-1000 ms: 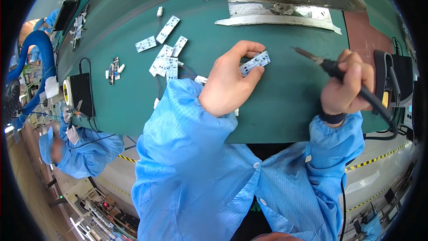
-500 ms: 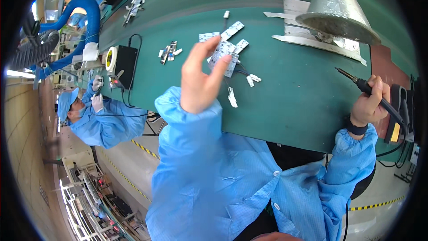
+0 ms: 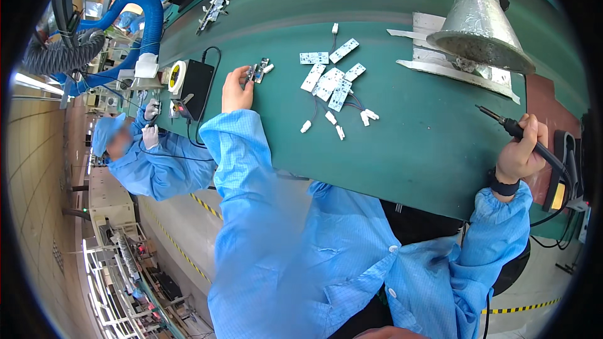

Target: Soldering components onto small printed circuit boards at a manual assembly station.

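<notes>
Gripping a soldering iron by its handle, right of the head view, our right hand points the tip outward, presumably for safety; upper left, our left hand touches small dark boards, whether pinching one we cannot tell. White boards cluster upper centre on the green bench, a blue hose and co-worker at left.

Pale floor with yellow-and-black striped lines
</notes>
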`<state>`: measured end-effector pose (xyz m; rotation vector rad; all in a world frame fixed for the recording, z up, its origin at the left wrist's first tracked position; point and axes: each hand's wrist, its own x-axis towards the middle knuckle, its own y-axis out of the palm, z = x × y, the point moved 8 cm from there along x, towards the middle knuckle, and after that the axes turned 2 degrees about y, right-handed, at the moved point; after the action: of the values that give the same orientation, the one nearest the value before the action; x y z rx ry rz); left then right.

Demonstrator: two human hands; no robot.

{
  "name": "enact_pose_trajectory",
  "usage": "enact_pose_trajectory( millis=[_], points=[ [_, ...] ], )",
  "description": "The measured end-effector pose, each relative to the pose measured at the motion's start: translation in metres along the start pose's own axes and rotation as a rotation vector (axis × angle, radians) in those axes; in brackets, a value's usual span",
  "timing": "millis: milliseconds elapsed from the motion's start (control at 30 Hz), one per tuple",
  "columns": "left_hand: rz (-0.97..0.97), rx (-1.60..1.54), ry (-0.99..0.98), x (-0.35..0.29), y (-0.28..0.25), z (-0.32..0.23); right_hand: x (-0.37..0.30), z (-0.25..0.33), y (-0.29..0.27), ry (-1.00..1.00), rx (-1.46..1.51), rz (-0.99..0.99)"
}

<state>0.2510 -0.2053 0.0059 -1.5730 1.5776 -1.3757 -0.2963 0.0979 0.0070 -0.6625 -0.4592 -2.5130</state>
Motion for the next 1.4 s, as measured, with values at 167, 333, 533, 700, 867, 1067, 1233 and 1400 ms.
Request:
enact_pose_trajectory(
  millis=[167,333,533,700,867,1067,1233,1400],
  points=[
    [-0.289,-0.093,0.045,-0.002,-0.053,-0.015,0.0,0.002,0.001,-0.01,0.001,0.003],
    [-0.42,-0.366,0.168,-0.012,-0.106,-0.076,0.001,0.005,0.002,-0.021,-0.018,0.018],
    [0.334,-0.538,0.577,-0.057,-0.057,-0.225,0.0,0.014,0.01,-0.009,-0.028,0.006],
    [0.798,-0.393,0.967,-0.114,0.035,-0.332,0.0,0.016,0.008,-0.003,-0.073,-0.047],
    [0.348,-0.41,0.779,-0.109,0.055,-0.359,0.0,0.02,0.014,-0.01,-0.064,-0.042],
    [0.529,-0.233,0.573,-0.116,0.085,-0.345,0.003,0.024,0.013,-0.009,-0.043,-0.032],
    [0.556,-0.482,0.532,-0.109,0.094,-0.348,0.003,0.023,0.011,-0.013,-0.006,-0.039],
    [0.559,-0.755,0.524,-0.101,0.099,-0.353,0.0,0.03,0.017,-0.033,0.02,0.001]
  ],
)
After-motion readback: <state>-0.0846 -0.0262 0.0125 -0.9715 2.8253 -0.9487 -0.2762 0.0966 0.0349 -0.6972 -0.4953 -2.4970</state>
